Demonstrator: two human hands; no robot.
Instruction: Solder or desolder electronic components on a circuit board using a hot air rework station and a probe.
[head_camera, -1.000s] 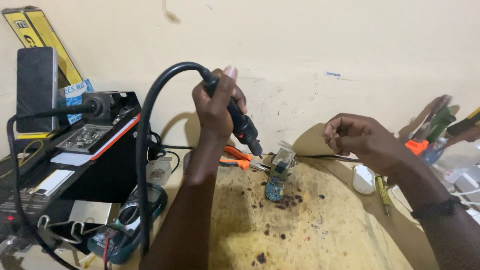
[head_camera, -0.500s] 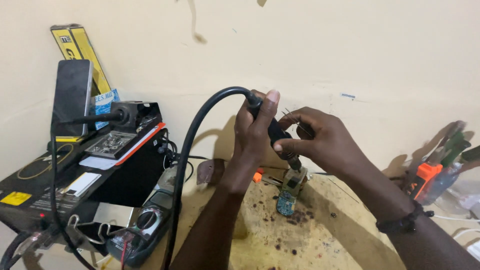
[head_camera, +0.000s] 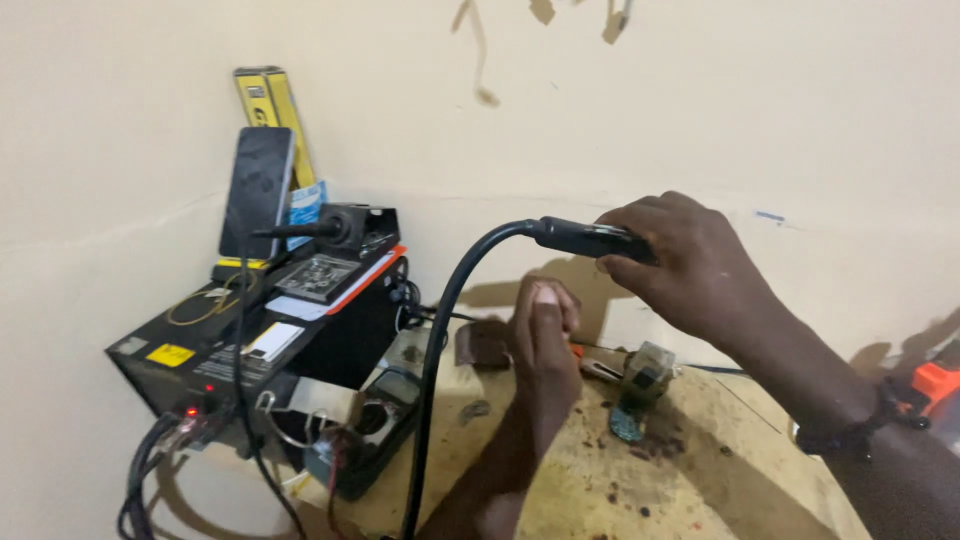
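1. the right hand (head_camera: 690, 265) is above the worktop (head_camera: 700, 480), its fingers clamped on the black handle (head_camera: 590, 240) of a hot-air tool.
2. the handle lies almost level, and its thick hose (head_camera: 440, 340) curves down to the front edge.
3. the left hand (head_camera: 545, 335) is below the handle, fingers curled together; i cannot tell if it holds something.
4. a small circuit board (head_camera: 635, 395) stands in a clamp on the worktop, just right of the left hand.
5. a black station (head_camera: 260, 330) stands at the left, with a phone (head_camera: 257, 190) upright on it.
6. a multimeter (head_camera: 375, 425) leans in front of the station.
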